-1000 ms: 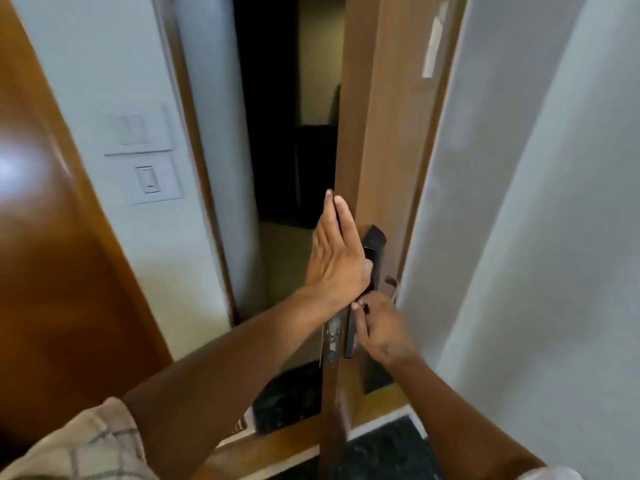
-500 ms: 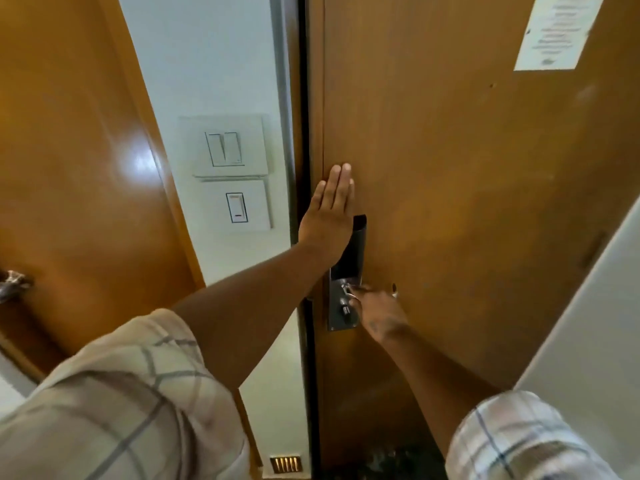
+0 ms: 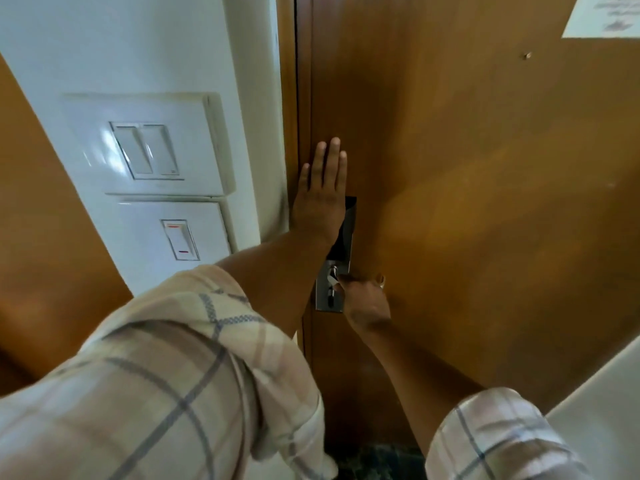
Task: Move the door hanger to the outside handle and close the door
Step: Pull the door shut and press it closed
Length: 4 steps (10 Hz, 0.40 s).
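- Since a second ago, the door has been swung from ajar to flush against the frame; the dark gap seen earlier is gone, and only a thin seam is left along the latch edge.
- The closing step is judged to be all but complete; whether the latch has engaged cannot be told.
- The left hand is laid flat on the door with its fingers straight and together, just above the black lock panel, and holds nothing.
- The right hand is clamped on the inside handle, beside the metal lock plate.
- The door hanger is not seen in the head view. It is presumed to be on the outside handle, behind the shut door; this cannot be confirmed.
- Two white switch plates are mounted on the wall to the left of the frame, clear of both hands.
- A printed notice is fixed at the door's upper right.
- A second wooden panel stands at the far left.
- Nothing is seen to obstruct the door; the left forearm crosses in front of the seam.
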Tool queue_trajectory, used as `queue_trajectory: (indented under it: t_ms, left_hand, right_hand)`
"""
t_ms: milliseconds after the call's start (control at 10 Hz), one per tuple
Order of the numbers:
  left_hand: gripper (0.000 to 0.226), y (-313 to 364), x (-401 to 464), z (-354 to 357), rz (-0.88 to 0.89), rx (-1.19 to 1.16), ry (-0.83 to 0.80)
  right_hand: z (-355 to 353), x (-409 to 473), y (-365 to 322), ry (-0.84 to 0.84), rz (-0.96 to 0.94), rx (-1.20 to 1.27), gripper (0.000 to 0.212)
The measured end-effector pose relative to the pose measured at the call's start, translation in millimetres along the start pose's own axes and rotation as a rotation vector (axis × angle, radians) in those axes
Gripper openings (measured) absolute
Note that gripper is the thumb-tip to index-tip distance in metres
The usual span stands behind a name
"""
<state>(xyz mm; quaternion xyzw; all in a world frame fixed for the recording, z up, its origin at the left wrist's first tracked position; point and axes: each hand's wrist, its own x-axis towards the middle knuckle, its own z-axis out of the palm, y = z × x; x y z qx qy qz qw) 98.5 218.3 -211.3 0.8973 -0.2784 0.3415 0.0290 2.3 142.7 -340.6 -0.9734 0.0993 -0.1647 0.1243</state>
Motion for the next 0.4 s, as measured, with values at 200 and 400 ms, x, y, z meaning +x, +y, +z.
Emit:
queue_trajectory:
  t_ms: [200, 400]
  left_hand:
    - [0.087, 1, 1, 0, 0.011, -0.008, -0.032]
    - [0.092, 1, -15, -36, 0.058, -0.052, -0.214]
  right_hand:
    - [-3, 4, 1, -0.075, 0.026, 0.039, 0.025]
    - [-63, 8, -1, -0.113, 0.066, -0.038, 0.026]
